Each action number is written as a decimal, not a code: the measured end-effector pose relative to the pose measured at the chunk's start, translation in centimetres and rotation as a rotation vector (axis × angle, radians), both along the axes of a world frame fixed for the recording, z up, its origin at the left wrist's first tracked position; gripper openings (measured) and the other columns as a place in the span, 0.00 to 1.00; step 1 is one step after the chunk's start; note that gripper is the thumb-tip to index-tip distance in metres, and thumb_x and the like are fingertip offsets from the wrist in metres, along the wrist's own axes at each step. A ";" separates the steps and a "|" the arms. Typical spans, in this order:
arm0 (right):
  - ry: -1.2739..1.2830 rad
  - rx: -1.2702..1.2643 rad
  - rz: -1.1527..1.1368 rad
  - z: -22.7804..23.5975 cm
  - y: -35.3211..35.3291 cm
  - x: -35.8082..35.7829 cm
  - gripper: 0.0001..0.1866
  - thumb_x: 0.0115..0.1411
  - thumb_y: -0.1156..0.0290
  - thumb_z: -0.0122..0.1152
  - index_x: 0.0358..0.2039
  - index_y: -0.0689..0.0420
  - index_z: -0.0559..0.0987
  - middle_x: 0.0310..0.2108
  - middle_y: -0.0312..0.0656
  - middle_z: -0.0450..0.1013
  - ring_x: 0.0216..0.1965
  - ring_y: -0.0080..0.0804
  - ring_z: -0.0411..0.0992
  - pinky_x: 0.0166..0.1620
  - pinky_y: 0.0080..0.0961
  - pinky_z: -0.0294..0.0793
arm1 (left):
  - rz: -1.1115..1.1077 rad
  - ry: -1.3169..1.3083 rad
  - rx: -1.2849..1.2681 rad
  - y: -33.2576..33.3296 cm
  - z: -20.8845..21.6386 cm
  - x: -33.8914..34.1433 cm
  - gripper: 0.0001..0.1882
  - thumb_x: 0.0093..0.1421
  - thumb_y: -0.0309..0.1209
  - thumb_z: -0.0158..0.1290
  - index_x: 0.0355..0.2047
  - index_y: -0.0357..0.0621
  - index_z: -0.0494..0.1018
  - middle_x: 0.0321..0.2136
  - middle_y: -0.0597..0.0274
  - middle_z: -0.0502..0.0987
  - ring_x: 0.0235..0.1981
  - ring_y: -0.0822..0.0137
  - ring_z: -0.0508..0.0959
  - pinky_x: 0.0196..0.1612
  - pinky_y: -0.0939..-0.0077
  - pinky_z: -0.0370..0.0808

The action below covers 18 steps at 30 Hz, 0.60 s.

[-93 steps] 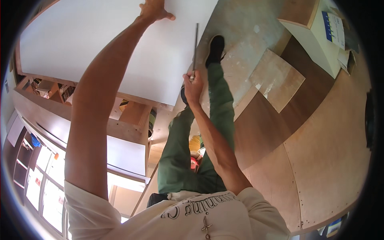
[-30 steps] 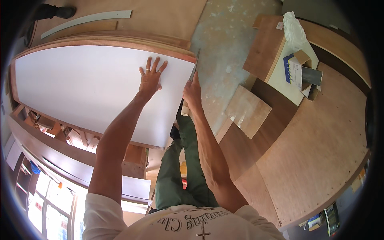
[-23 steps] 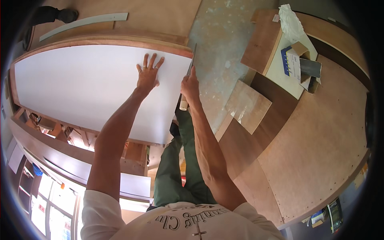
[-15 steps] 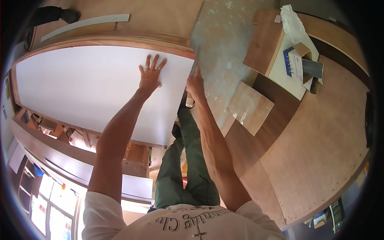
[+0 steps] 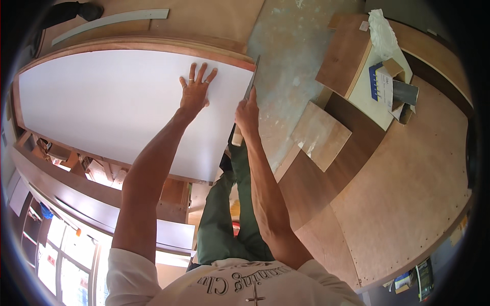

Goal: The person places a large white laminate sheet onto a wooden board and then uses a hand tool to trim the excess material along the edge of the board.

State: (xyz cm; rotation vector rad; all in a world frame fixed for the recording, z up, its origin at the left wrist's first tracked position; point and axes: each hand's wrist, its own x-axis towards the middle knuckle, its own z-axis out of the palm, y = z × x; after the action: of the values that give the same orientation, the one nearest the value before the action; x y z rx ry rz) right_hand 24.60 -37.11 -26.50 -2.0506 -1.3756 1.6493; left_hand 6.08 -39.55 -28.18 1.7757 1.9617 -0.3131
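A long white-faced panel [image 5: 112, 102] with wooden edges lies in front of me, stretching to the left. My left hand [image 5: 195, 93] rests flat on its white face near the right end, fingers spread. Along that right end, my right hand [image 5: 247, 116] grips a file [image 5: 254, 75] with a narrow grey metal blade and a pale wooden handle [image 5: 237, 138]. The blade points away from me and lies against the panel's right edge, close to its far corner. The handle's butt sticks out below my fist.
At right stand a large curved plywood piece [image 5: 403, 183] and a loose square board [image 5: 322, 135]. An opened carton [image 5: 388, 89] and crumpled white plastic [image 5: 383, 33] sit beyond them. A pale curved strip [image 5: 112, 24] lies far left, near a person's dark shoe [image 5: 91, 11].
My right hand has drawn back toward me along the panel's right edge with the file. My left hand stays on the panel. The view has shifted slightly.
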 end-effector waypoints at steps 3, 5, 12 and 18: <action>-0.053 -0.088 0.012 -1.3 1.5 0.8 0.33 0.65 0.77 0.45 0.69 0.72 0.52 0.49 0.72 0.73 0.50 0.66 0.74 0.53 0.48 0.73 | 0.008 -0.025 -0.069 0.3 0.4 0.4 0.67 0.39 0.33 0.76 0.75 0.69 0.46 0.75 0.60 0.43 0.76 0.44 0.40 0.61 0.26 0.67; -0.005 -0.042 0.082 -2.3 1.1 2.3 0.34 0.65 0.76 0.45 0.69 0.71 0.51 0.45 0.70 0.75 0.46 0.66 0.76 0.50 0.50 0.74 | 0.014 -0.045 -0.083 0.5 0.5 0.9 0.67 0.39 0.32 0.76 0.75 0.69 0.46 0.75 0.60 0.43 0.76 0.44 0.40 0.61 0.26 0.67; -0.114 -0.066 0.010 -2.2 0.3 0.6 0.32 0.66 0.75 0.45 0.69 0.68 0.54 0.46 0.70 0.75 0.47 0.65 0.76 0.49 0.51 0.75 | 0.030 -0.062 -0.074 0.6 0.5 0.9 0.67 0.39 0.31 0.76 0.74 0.70 0.46 0.75 0.62 0.42 0.76 0.45 0.40 0.62 0.25 0.65; -0.052 0.058 0.010 0.3 -3.1 -1.3 0.32 0.65 0.76 0.45 0.69 0.69 0.54 0.52 0.70 0.73 0.52 0.64 0.74 0.54 0.48 0.73 | 0.059 -0.046 -0.086 -0.7 0.7 -0.7 0.67 0.39 0.29 0.76 0.74 0.70 0.47 0.75 0.62 0.42 0.75 0.44 0.40 0.63 0.25 0.65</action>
State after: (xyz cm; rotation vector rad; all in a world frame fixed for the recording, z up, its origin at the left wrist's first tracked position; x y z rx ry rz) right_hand 23.31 -40.19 -26.19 -2.0717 -1.4353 1.5510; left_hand 5.33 -40.21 -27.50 1.6538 1.9345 -0.3293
